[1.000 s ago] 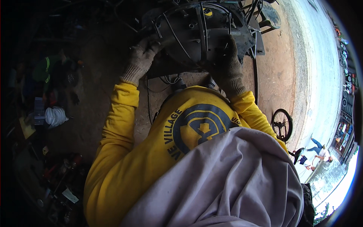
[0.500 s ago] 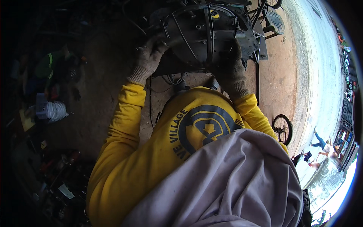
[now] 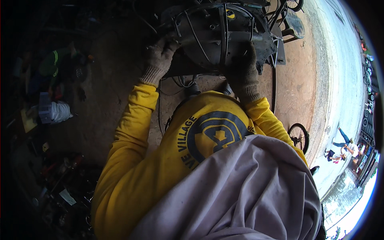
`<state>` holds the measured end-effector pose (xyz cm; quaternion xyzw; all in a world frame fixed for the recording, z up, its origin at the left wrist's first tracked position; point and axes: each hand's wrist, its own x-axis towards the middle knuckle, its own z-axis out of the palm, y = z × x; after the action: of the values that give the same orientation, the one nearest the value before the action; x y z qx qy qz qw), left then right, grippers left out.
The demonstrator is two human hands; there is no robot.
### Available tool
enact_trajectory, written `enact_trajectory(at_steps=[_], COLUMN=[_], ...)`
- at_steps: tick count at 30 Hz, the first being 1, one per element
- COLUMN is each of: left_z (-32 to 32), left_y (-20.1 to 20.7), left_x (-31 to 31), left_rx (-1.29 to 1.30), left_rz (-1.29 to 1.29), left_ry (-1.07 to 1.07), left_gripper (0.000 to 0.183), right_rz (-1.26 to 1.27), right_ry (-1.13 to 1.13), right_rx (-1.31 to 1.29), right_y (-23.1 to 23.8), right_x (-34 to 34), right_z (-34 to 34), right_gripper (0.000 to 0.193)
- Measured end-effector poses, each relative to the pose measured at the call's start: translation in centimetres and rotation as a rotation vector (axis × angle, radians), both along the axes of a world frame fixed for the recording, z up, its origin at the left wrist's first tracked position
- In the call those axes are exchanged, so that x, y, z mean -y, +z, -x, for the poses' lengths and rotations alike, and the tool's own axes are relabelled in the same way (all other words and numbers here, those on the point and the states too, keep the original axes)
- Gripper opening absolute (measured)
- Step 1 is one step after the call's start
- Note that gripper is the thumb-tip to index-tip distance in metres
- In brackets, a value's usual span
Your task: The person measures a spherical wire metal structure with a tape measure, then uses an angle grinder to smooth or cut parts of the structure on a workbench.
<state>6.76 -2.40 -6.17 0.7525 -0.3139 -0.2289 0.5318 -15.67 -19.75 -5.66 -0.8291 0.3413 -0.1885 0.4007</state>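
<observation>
A dark frame of curved metal bars point(image 3: 224, 38) lies on a blackened work table point(image 3: 266, 44) in front of me. My left hand point(image 3: 161, 58), in a grey-brown knitted glove, is curled closed at the left end of the frame. At the near right part, my right hand point(image 3: 243, 76) in a matching darker glove is closed at the frame's edge, its thumb pointing up and away. Shadow hides most of the fingertips of both hands. Among the bars sits a small yellow and black object point(image 3: 230, 14), too small to name for sure.
Cables point(image 3: 182, 82) hang below the table near my feet. At right are a plastic chair point(image 3: 294, 25), a bicycle wheel point(image 3: 299, 138) and a road with people. A person in green point(image 3: 54, 64) crouches at left by a pale box point(image 3: 45, 108). Dark clutter fills the lower left.
The whole view has shifted slightly. Both hands stay at the same places on the frame. The people by the road at right have changed position.
</observation>
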Motion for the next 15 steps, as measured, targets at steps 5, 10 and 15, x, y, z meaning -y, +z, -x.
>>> enact_trajectory(at_steps=[5, 10, 15], left_z=[-0.4, -0.1, 0.3], left_y=[-0.8, -1.2, 0.4], left_x=[-0.6, -0.5, -0.1], left_rx=[-0.092, -0.090, -0.218], left_rz=[0.023, -0.038, -0.112], left_ry=[0.027, 0.063, 0.171], left_gripper=[0.030, 0.032, 0.034], right_rz=[-0.100, 0.000, -0.404], right_ry=[0.020, -0.257, -0.169], right_rx=[0.133, 0.093, -0.042], right_y=[1.6, 2.3, 0.2], right_x=[1.9, 9.5, 14.9], right_z=[1.9, 2.6, 1.2], right_gripper=[0.107, 0.060, 0.055])
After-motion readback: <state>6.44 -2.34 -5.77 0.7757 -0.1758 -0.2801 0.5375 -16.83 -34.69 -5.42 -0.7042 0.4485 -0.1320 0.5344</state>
